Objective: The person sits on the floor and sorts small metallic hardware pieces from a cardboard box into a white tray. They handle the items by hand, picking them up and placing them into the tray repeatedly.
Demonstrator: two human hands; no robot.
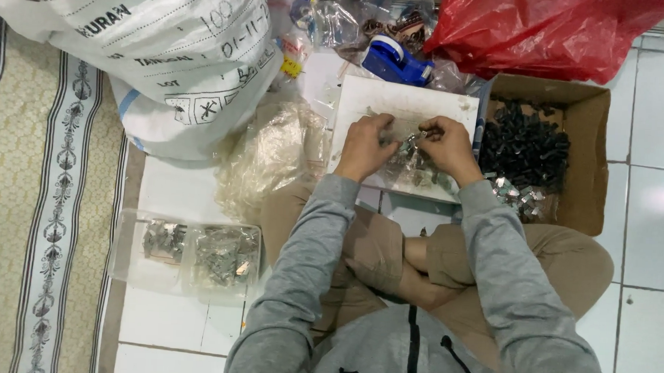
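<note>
- Left hand (365, 147) and right hand (447, 147) meet over a white board (403, 104), fingers pressed together, pinching a small metal clip (411, 141) between them.
- More loose metal clips (415, 171) lie on the board at 6 o'clock of the hands.
- At 3 o'clock, a cardboard box (591, 145) holds dark parts (528, 146).
- At 8 o'clock, a clear plastic container (187, 255) holds metal pieces.
- At 12 o'clock sits a blue tape dispenser (393, 61).
</note>
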